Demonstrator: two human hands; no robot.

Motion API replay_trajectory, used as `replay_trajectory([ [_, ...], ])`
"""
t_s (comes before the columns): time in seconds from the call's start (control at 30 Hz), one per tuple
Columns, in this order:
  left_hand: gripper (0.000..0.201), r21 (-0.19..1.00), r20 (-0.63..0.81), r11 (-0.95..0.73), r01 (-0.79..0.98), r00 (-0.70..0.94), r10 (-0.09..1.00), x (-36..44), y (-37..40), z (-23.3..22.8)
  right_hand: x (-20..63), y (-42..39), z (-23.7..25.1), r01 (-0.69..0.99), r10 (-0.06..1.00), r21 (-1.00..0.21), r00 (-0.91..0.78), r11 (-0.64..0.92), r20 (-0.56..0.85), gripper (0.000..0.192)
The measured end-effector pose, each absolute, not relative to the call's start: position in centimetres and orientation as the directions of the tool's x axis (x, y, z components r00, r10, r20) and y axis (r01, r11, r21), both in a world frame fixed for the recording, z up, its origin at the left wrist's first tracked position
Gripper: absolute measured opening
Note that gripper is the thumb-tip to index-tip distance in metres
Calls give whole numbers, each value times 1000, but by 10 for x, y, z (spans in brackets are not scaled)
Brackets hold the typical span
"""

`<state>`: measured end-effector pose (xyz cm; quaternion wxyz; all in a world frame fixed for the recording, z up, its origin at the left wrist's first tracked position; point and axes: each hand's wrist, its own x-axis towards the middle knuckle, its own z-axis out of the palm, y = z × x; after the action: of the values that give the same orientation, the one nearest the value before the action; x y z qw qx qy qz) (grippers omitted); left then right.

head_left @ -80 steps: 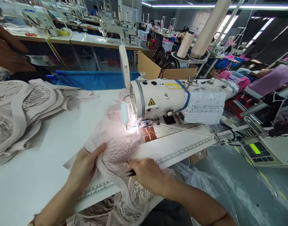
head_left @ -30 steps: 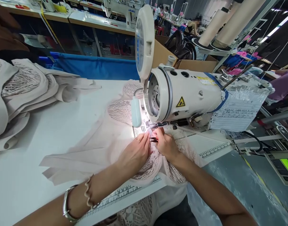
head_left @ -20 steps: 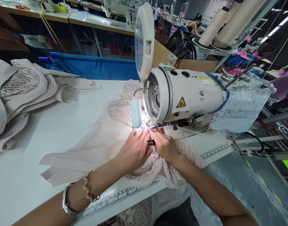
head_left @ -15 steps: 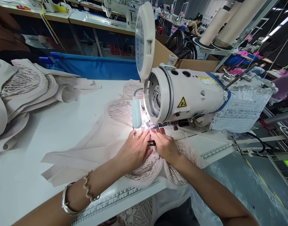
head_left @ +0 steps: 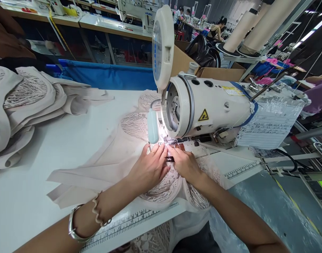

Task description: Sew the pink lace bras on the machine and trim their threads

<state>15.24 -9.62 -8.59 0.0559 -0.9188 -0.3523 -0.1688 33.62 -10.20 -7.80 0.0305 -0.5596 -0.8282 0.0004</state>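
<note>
Pale pink lace fabric [head_left: 161,188] lies bunched beneath the head of a white sewing machine [head_left: 213,103] and drapes over the table's front edge. My left hand [head_left: 149,165] presses it close to the lit needle area, its fingers together and gripping the cloth. Right beside it, my right hand [head_left: 186,164] pinches the same fabric, with thumb and fingertips almost meeting the left ones. The needle and presser foot are largely hidden by glare and fingers. A small pale green lamp [head_left: 153,126] hangs just behind the left fingertips. Smooth panels [head_left: 97,175] of the fabric spread leftward.
A stack of lace-and-cloth pieces [head_left: 31,102] sits at the left of the white table [head_left: 60,147]. Ruler markings [head_left: 140,219] run along its front edge. A handwritten sheet [head_left: 266,121] hangs on the machine. Cardboard boxes [head_left: 219,73] stand behind, and other people work farther off.
Very little differs. The left fingers sit a touch farther forward on the fabric, and the camera view has shifted slightly. Both hands keep their hold beside the needle.
</note>
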Motion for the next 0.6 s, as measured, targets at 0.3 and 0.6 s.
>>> replay_trajectory([
  [0.3, 50, -52, 355, -764, 643, 727, 588, 153, -95, -86, 333, -97, -65, 962, 966, -97, -259, 257, -16, 24],
  [0.6, 41, -35, 192, -857, 514, 845, 499, 153, -105, -87, 355, -103, -65, 852, 899, -287, -416, 438, 137, 44],
])
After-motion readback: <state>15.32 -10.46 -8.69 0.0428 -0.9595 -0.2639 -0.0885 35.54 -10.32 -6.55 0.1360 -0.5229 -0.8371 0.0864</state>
